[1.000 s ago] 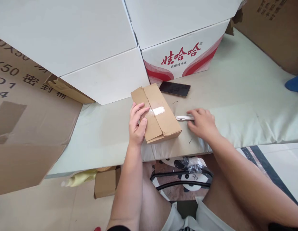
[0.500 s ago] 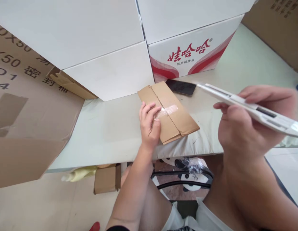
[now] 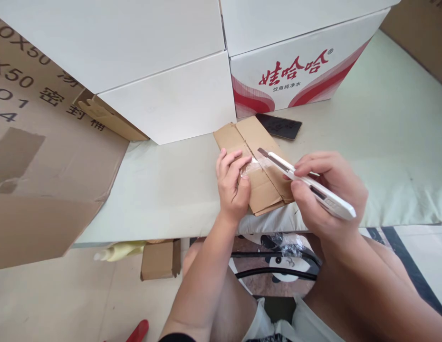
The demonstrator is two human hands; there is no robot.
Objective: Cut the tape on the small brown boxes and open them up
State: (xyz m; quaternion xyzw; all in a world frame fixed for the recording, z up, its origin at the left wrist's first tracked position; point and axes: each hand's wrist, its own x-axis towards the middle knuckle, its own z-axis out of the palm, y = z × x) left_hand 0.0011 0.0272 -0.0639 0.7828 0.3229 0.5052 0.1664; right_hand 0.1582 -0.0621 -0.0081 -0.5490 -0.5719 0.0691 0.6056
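A flat folded cardboard packet (image 3: 264, 137) lies slanted on the pale cloth-covered surface, with a seam along its length and clear tape (image 3: 255, 165) across the middle. My left hand (image 3: 233, 187) holds its left side, fingers bent over the top near the crinkled tape and thumb close to the edge. In my right hand (image 3: 328, 190) is a white utility knife (image 3: 313, 190), its blade out and pointing left. The blade tip appears over the packet beside the tape; whether it touches is unclear.
A dark phone (image 3: 279, 127) lies behind the packet. White cartons (image 3: 192, 99), one with red lettering, are stacked at the back. A large cardboard box (image 3: 39, 166) stands left, another (image 3: 420, 42) at the back right. Below are a small brown box (image 3: 158, 260) and a yellow bottle (image 3: 123, 251).
My right hand has moved left with the utility knife, bringing the blade from right of the packet to over it. My left hand stays on the packet. The view has shifted slightly.
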